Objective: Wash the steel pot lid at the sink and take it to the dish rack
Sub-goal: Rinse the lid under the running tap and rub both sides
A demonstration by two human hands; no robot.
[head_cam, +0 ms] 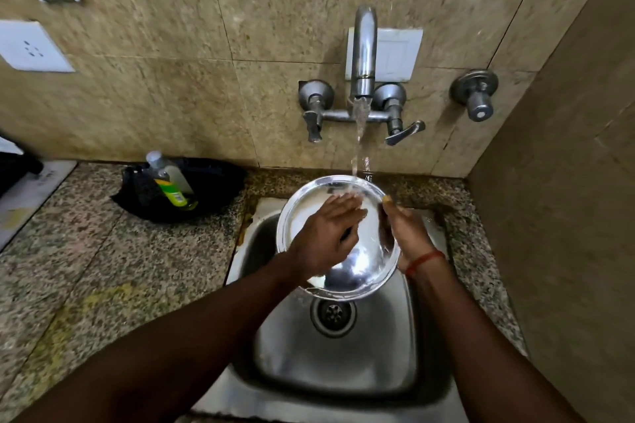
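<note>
The round steel pot lid is held tilted over the steel sink, under water running from the wall tap. My right hand grips the lid by its right rim, thumb over the edge. My left hand lies flat on the lid's shiny face with fingers spread, their tips in the water stream. Part of the lid's face is hidden beneath that hand.
A black basin holding a dish soap bottle stands on the granite counter left of the sink. Two tap handles and a separate valve stick out from the tiled wall. A side wall closes in on the right.
</note>
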